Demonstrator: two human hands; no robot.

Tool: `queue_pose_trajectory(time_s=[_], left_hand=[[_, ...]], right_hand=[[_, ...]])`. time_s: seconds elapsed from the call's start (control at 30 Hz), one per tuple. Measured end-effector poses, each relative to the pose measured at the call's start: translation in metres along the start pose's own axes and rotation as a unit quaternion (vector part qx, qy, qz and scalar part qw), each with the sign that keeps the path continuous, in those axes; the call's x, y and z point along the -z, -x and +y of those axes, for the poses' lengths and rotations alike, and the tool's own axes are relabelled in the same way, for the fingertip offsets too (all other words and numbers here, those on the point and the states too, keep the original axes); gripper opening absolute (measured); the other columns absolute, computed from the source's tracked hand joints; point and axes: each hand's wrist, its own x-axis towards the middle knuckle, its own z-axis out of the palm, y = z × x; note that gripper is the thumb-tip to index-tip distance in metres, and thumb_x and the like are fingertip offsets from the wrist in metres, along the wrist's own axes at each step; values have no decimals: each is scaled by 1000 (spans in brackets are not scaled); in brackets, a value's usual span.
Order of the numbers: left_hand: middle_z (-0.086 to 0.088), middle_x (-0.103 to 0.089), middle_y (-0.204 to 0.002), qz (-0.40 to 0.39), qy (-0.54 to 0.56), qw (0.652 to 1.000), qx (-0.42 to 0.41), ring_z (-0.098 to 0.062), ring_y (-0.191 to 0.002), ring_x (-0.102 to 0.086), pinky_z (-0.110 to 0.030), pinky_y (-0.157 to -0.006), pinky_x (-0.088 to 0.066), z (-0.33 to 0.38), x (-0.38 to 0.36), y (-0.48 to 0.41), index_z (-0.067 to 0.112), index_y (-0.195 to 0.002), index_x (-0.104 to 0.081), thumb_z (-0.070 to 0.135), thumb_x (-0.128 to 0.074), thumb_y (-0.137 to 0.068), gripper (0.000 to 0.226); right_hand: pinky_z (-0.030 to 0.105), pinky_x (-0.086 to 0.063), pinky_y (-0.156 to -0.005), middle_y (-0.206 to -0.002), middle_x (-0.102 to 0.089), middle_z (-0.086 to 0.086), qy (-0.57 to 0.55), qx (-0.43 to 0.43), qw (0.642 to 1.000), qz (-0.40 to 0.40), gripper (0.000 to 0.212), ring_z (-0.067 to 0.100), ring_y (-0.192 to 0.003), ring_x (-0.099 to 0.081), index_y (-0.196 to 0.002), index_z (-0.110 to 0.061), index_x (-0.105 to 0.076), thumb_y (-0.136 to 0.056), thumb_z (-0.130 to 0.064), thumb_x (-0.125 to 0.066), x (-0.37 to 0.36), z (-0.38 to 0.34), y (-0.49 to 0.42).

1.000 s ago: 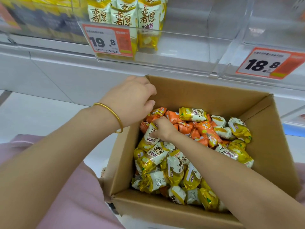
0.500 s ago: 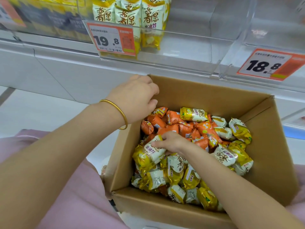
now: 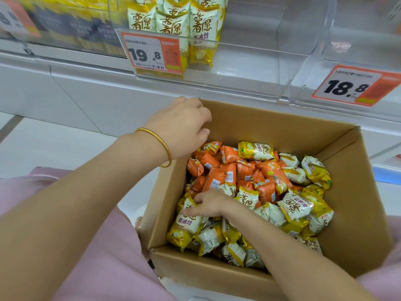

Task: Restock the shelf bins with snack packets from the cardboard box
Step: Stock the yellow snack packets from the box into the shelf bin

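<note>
Head camera, looking down: a cardboard box (image 3: pixel 271 127) sits open on the lap of a person in a pink garment (image 3: pixel 86 257), drawn up just below the shelf, which I judge keeps each lift from box to bin short.

The left hand (image 3: pixel 184 124), a gold bangle (image 3: pixel 160 144) at its wrist, grips the box at the back left corner. Its fingers curl over the top edge of the wall and the tips are lost inside. I read that as bracing the box so it does not slide while the other hand digs.

The right hand (image 3: pixel 208 203) is down among the packets on the box's left side. Its fingers are bent and closed over the top of a yellow-and-white packet (image 3: pixel 186 224), pinning its upper end; the thumb is hidden beneath, so I cannot see how fully it wraps. The packet lies on the heap, touching its neighbours, not yet lifted.

Orange packets (image 3: pixel 223 170) crowd the back of the box, with yellow-and-white ones to the front and right.

Above, a clear shelf bin (image 3: pixel 249 68) holds matching stocked packets (image 3: pixel 178 25) standing upright behind the 19.8 price tag (image 3: pixel 152 53). I take it as the likely destination. A second bin (image 3: pixel 358 40) carries the 18.8 price tag (image 3: pixel 351 85).
</note>
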Motion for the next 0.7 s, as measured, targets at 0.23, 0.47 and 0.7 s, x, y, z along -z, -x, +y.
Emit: queue_pose_trajectory(time_s=[0.23, 0.47, 0.7], left_hand=[[-5, -46, -132, 2, 3, 1000, 1, -24, -124, -37, -43, -101, -39, 2, 1, -2, 17, -131, -51, 28, -42, -97, 37], [-6, -47, -131, -2, 4, 1000, -3, -24, -124, -37, -43, -100, -39, 2, -1, -5, 17, -131, -51, 28, -43, -97, 37], [-3, -50, -133, -31, 104, 994, 10, -19, -123, -44, -28, -101, -35, -3, -4, -7, 18, -132, -51, 30, -47, -96, 38]], right_hand=[[29, -36, -106, -148, -32, 4, -171, 55, 984, -11, 78, 22, -136, -34, -141, -21, -44, -77, -58, -69, -11, -5, 1], [24, -47, -87, -142, -44, 2, -248, 41, 968, -9, 77, 17, -125, -46, -138, -14, -46, -75, -43, -78, -19, -7, 0], [16, -27, -100, -133, -34, -11, -218, 177, 954, 102, 55, 5, -128, -35, -121, -15, -59, -74, -32, -80, 36, 22, 42]])
